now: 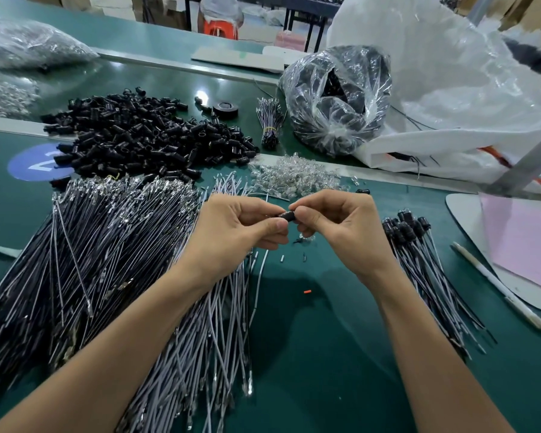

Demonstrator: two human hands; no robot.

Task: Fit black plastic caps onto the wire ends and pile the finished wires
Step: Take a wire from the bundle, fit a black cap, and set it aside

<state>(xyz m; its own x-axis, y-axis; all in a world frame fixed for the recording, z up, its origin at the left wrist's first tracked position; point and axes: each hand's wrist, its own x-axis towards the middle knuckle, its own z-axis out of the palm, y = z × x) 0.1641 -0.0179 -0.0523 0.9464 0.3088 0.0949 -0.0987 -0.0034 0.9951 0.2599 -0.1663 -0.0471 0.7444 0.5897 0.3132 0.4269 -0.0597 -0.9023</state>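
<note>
Black cap (286, 215) is pinched by both left hand (238, 235) and right hand (341, 228) at frame centre, long axis running left-right. Finished pile (419, 264) is noted lower right, nearer the right hand.

The table (325, 354) is being shown in dark green. At far left, a heap of black caps (144, 135) is being flanked by a blue sticker (35, 162) marked in white. At near left, black wires (75, 260) tipped in silver are being bordered by pale grey wires (213, 323). One black cap (286, 215) is being held centrally. At right, a pink sheet (525, 242) and a white pen (497, 285) are being displayed.
</note>
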